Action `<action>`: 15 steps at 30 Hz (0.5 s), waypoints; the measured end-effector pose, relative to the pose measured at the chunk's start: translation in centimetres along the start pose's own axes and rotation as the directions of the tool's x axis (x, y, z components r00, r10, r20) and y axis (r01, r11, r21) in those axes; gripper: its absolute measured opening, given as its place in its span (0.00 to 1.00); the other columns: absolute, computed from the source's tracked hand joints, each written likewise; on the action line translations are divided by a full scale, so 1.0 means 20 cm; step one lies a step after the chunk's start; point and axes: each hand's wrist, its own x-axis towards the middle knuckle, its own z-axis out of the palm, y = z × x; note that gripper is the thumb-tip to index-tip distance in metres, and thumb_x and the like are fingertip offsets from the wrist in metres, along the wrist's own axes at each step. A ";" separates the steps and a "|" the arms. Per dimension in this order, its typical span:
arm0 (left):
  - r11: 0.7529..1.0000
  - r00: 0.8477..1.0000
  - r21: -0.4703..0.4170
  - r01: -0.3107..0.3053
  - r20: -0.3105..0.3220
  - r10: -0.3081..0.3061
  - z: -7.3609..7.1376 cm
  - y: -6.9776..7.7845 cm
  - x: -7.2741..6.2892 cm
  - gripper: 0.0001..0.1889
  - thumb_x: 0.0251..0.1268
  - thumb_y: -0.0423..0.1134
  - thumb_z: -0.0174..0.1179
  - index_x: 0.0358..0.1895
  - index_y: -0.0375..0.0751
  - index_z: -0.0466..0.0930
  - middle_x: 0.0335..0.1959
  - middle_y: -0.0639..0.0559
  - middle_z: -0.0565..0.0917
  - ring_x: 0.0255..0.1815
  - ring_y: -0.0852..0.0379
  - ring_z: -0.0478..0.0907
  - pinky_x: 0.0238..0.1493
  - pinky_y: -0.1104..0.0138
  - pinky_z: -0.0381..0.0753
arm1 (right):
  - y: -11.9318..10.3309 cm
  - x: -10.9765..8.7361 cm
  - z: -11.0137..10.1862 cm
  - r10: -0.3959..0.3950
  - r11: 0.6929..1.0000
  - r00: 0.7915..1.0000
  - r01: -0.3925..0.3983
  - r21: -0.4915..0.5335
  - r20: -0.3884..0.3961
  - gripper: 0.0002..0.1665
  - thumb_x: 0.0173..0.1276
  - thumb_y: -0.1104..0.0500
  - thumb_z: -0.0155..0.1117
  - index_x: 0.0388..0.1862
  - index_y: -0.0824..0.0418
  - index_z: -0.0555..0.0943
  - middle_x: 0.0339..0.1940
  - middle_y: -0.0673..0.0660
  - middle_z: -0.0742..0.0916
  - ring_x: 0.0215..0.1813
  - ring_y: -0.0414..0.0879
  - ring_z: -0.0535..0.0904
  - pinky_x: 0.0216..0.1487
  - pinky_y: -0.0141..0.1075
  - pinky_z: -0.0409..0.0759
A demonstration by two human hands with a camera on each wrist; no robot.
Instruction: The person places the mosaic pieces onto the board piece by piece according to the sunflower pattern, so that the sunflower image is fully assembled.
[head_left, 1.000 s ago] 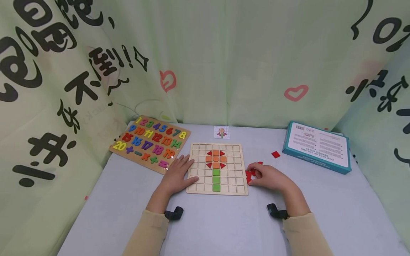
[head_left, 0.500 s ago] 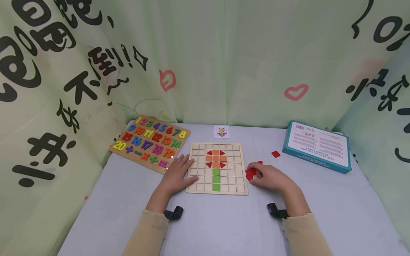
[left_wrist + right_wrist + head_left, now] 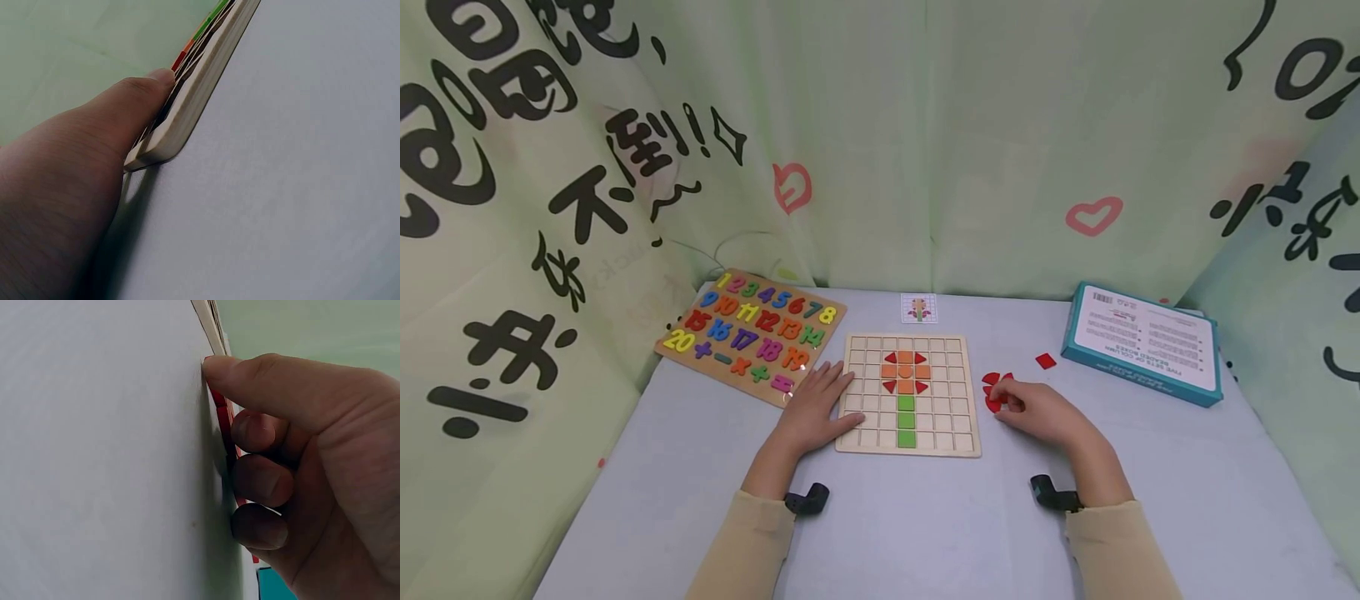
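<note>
My left hand (image 3: 817, 408) lies with straight fingers at the left edge of a wooden grid board (image 3: 867, 433), its thumb on the board's lower left corner. In the left wrist view the thumb (image 3: 134, 100) rests on the edge of the board. Orange squares, red triangles and green squares (image 3: 906, 422) are set on the grid. Right of the board, my right hand (image 3: 1037, 412) has its fingers curled about a cluster of small red pieces (image 3: 992, 405). In the right wrist view the thumb (image 3: 256, 375) touches a red piece (image 3: 224, 425); the fingers partly hide the others.
A number puzzle board (image 3: 752, 333) lies at the left, beside my left hand. A small picture card (image 3: 919, 309) sits behind the grid board. One red diamond (image 3: 1046, 361) lies apart, near a teal box (image 3: 1142, 343) at the back right. Curtains stand behind the table.
My right hand has drawn slightly to the right, away from the grid board, and the red pieces have shifted with it into a tighter cluster. The left hand has stayed still.
</note>
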 end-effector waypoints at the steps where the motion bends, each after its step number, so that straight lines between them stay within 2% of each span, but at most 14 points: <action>1: 1.000 1.000 0.001 -0.001 0.001 0.001 0.00 0.00 0.00 0.44 0.61 0.72 0.53 0.77 0.54 0.61 0.81 0.52 0.56 0.83 0.48 0.46 0.81 0.49 0.46 | 0.00 0.00 0.00 -0.002 1.000 1.000 0.002 -0.003 0.002 0.13 0.64 0.53 0.70 0.47 0.46 0.80 0.26 0.51 0.76 0.34 0.45 0.74 0.33 0.35 0.74; 9: 1.000 1.000 0.001 0.004 0.006 -0.004 0.00 0.00 0.00 0.44 0.61 0.72 0.53 0.77 0.55 0.60 0.81 0.53 0.56 0.83 0.49 0.46 0.81 0.49 0.46 | 0.00 0.00 0.01 0.000 1.000 1.000 0.000 -0.003 -0.011 0.21 0.64 0.49 0.70 0.55 0.48 0.79 0.27 0.51 0.76 0.34 0.45 0.73 0.32 0.35 0.73; 15: 1.000 1.000 -0.005 0.004 0.011 -0.004 0.00 0.00 0.00 0.44 0.61 0.72 0.53 0.77 0.55 0.60 0.81 0.53 0.55 0.83 0.49 0.45 0.81 0.49 0.46 | 0.01 0.00 0.01 0.010 1.000 1.000 -0.010 -0.015 -0.006 0.19 0.64 0.51 0.70 0.53 0.47 0.79 0.27 0.51 0.77 0.34 0.45 0.74 0.33 0.35 0.74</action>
